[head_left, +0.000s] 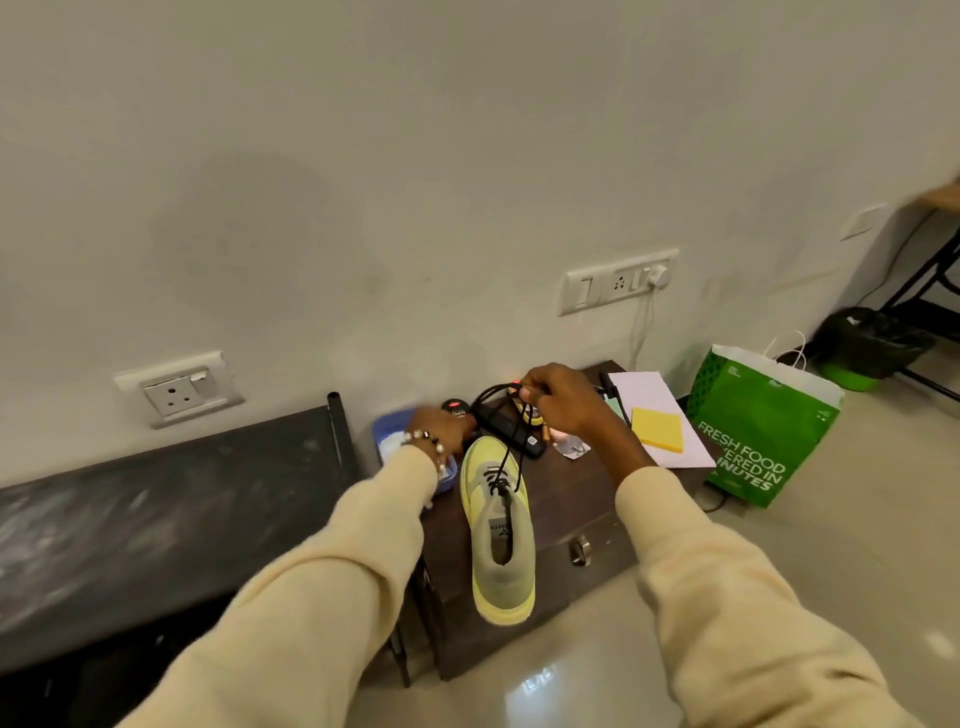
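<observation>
Step in hand: lace work on the shoe, probably unlacing, going by how few eyelets are threaded.

The right hand (558, 400) is raised behind the toe and pinches a loop of thin black cord shoelace (500, 488) between thumb and fingertips. The lace runs taut-ish from the hand down to the eyelets nearest the toe. The upper eyelets look empty.

The left hand (441, 431) sits just beyond the toe, by the blue plastic tub (387, 431). Its fingers are hidden, so I cannot tell whether it grips anything.

The pale yellow-green mesh sneaker with a thick foam sole (501, 545) lies flat on the dark brown wooden chest (571, 514). Its toe points to the wall and its heel overhangs the front edge.

Next move, my read: pull the lace up and away to free the last crossings. That needs the shoe pinned, since it is light and will lift or slide with the lace. With the heel overhanging, it could tip off the edge.

Materials:
- The shoe upper is soft knit and the sole is squashy.
- The lace is limp and snag-prone.
- The chest top is hard and smooth, with a metal latch (579, 551) on the front.
- A black plastic power strip (511, 431) lies just beyond the toe, under the lace.
</observation>
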